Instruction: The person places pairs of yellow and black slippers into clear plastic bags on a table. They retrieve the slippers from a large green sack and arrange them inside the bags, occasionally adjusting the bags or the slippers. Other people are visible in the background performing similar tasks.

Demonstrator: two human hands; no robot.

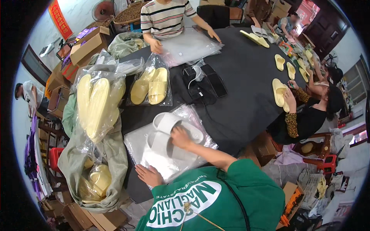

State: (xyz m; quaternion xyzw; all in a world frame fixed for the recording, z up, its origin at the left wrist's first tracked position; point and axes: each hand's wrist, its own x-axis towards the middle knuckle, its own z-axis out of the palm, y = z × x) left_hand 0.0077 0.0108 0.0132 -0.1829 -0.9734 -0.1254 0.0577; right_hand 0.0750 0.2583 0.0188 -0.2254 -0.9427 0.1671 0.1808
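A pair of light grey slippers lies on a stack of clear plastic bags right in front of me. My right hand is closed on one of the slippers, its fingertips partly hidden at the strap. Fingers spread, my left hand rests flat on the near left corner of the bags. Beyond the stack, to the left, is a bagged pair of yellow slippers. More bagged yellow slippers are heaped on a greenish sack at the table's left edge.
Across the black-covered table, a person in a striped shirt handles another stack of clear bags. Black devices with a cable lie mid-table. On the right, a co-worker holds a yellow slipper. Cardboard boxes stand left.
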